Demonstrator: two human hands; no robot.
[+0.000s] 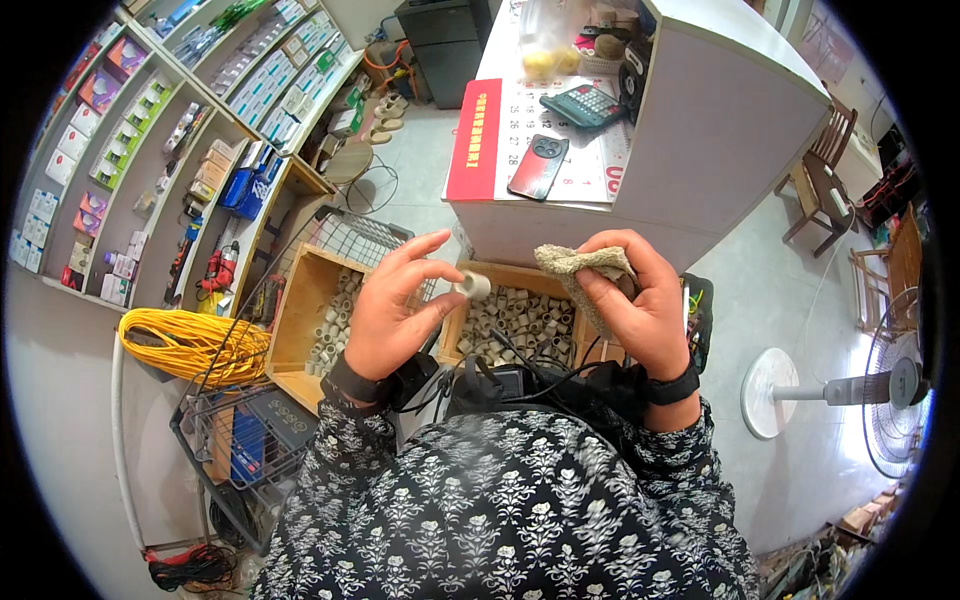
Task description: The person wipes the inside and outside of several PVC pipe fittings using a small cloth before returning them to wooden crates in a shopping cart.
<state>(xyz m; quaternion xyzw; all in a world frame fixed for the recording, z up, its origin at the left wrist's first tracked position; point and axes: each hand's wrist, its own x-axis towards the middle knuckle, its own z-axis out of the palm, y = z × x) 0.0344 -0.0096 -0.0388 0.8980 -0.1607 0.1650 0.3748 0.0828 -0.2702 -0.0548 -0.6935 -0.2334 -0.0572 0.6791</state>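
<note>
Between the thumb and index finger of my left hand point(409, 311) is a small whitish plastic pipe fitting point(475, 286), its round opening showing. My right hand point(637, 300) grips a folded beige-green cloth point(581, 262) by its edge, and the cloth hangs down to the left of the palm. Below the hands stands a wooden box point(452, 330) holding a heap of similar fittings point(517, 322). A second wooden box point(289, 311), partly behind my left hand, also holds fittings point(334, 322).
A white counter point(570, 225) ahead bears a smartphone point(538, 166), a calculator point(583, 106) and a calendar point(476, 142). Left are stocked shelves point(165, 217), a coil of yellow cable point(191, 345) and a wire cart point(247, 442). A pedestal fan point(825, 391) stands right.
</note>
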